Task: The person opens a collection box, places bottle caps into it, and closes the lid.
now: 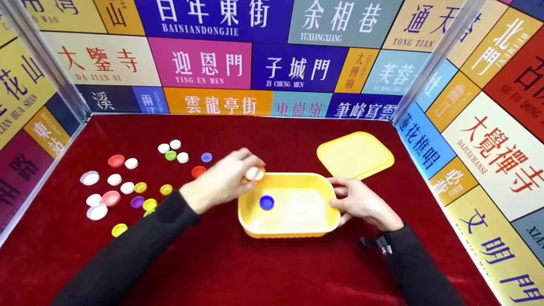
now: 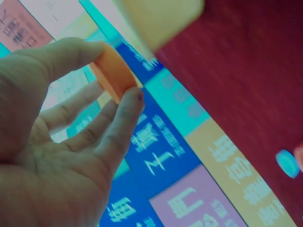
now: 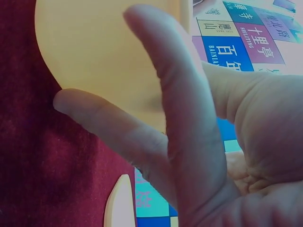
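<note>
My left hand (image 1: 219, 180) pinches an orange bottle cap (image 1: 255, 173) with a white inside, just over the left back corner of a yellow plastic box (image 1: 289, 235). In the left wrist view the orange cap (image 2: 112, 73) is between thumb and fingertips, its side turned to the camera. Inside the box, toward the left, lies one dark blue cap (image 1: 267, 202). My right hand (image 1: 365, 202) grips the box's right end, thumb at the rim. The right wrist view shows its fingers (image 3: 189, 113) against the outside wall of the box (image 3: 104, 52).
Many loose caps in white, red, yellow, green and purple (image 1: 137, 202) are spread over the dark red cloth at left. A red cap (image 1: 198, 171) and a blue cap (image 1: 206, 157) lie near my left hand. The yellow lid (image 1: 356, 154) rests behind the box. Printed panels enclose the table.
</note>
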Motion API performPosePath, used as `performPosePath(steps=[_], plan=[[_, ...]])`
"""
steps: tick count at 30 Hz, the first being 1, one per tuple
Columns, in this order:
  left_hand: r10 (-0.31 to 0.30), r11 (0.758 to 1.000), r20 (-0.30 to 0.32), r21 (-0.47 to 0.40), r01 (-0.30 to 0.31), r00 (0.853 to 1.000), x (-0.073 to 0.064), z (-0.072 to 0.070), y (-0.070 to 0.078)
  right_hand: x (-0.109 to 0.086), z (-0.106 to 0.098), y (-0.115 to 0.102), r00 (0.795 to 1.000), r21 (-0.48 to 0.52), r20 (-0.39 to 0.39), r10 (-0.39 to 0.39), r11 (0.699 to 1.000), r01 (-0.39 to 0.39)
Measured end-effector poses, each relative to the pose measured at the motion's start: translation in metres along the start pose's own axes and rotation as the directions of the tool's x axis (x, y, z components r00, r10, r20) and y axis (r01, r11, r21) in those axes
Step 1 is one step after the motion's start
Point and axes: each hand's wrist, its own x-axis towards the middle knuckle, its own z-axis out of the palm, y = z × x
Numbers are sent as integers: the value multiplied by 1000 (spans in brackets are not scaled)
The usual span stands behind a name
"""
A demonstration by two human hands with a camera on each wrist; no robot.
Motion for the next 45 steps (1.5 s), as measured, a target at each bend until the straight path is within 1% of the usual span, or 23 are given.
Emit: performPosePath(steps=[3,6,9,14,17,19,23,26,28,30,33,37,41,45], plan=[[22,1000,59,7,-23,998,2,6,14,-1,-1,0,1000,-4,-1,1,1000,-1],[44,998,112,29,-47,993,5,13,24,-1,-1,0,1000,-7,0,2,1000,-2],[79,996,151,40,-86,985,9,19,32,-1,-1,0,1000,-7,-1,1,1000,-1],[149,985,204,60,-164,968,15,26,39,1,-1,1,1000,-17,-3,-2,1000,2],[178,978,244,61,-198,953,20,31,44,2,-1,2,1000,-14,-2,-2,1000,2],[190,976,283,51,-213,940,23,34,46,2,0,3,1000,-7,3,-3,1000,3],[181,976,383,45,-215,906,27,42,51,1,0,3,1000,-2,7,-6,1000,6],[169,974,438,65,-219,883,28,46,53,0,0,3,1000,-5,6,-8,1000,8],[163,972,459,77,-222,873,29,48,54,0,-1,2,1000,-8,6,-9,1000,9],[163,970,470,83,-227,867,29,48,55,0,-1,2,1000,-8,7,-12,1000,12],[162,971,475,77,-224,865,30,48,56,0,-1,1,1000,-14,5,-9,1000,9],[149,977,472,65,-202,869,30,47,55,0,-1,1,1000,-21,3,-6,1000,6],[146,978,458,69,-198,877,28,46,54,0,-1,1,1000,-13,7,-10,1000,10],[163,974,428,72,-214,889,27,43,51,0,-1,1,1000,-8,13,-11,1000,11]])
